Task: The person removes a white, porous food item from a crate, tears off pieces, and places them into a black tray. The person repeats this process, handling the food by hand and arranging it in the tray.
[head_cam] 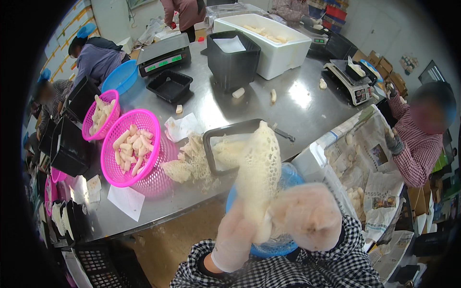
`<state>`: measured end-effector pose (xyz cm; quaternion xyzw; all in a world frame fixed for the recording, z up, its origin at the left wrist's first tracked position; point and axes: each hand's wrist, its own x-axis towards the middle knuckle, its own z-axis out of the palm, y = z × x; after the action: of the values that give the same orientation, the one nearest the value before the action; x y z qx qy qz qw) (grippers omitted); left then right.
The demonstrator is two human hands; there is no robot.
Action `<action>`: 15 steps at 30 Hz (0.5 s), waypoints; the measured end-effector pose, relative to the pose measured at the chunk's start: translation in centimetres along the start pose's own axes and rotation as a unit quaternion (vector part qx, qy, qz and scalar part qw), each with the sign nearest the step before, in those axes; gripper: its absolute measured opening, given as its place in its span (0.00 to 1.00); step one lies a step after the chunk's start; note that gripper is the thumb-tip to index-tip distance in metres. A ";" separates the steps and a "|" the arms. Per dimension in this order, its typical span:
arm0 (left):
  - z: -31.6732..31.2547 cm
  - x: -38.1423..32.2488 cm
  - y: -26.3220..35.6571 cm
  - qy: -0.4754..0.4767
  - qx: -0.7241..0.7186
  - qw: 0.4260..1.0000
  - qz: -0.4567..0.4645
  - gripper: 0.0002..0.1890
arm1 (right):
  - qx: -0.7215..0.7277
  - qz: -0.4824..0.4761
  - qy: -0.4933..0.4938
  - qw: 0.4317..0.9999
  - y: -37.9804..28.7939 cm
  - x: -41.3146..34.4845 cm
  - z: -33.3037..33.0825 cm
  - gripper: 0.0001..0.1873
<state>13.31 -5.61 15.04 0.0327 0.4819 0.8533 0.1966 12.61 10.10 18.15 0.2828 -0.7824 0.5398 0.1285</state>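
Observation:
My left hand, in a thin translucent glove, grips the lower stem of a pale netted bamboo mushroom, which stands upright with its tip over a black tray. My right hand, gloved too, is closed at the mushroom's right side near the base; its fingertips touch or nearly touch it, and what lies inside them is hidden. Behind the mushroom, the black tray holds a white sheet and more netted pieces. Loose net skirts lie left of the tray. A blue basket with clear plastic sits below my hands.
Pink baskets of cut stems stand left on the steel table. A knife lies behind the tray. Stacked black trays, a white foam box and scales stand farther back. A newspaper-lined box and a co-worker are at right.

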 end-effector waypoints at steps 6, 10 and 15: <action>-0.1 -0.2 -0.5 0.042 0.023 0.999 0.004 0.50 | 0.004 -0.013 -0.044 0.999 0.0 0.6 -0.2 0.15; -1.3 0.4 -0.7 -0.033 0.034 0.999 -0.027 0.49 | -0.104 -0.037 -0.042 0.993 0.1 1.2 -1.1 0.16; -0.8 0.4 0.1 -0.013 0.009 0.999 -0.039 0.50 | 0.044 0.015 -0.096 0.994 1.0 0.2 -0.6 0.17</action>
<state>12.73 -6.19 14.60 0.0268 0.4882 0.8399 0.2359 11.81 10.88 17.73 0.3272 -0.7709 0.5456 0.0319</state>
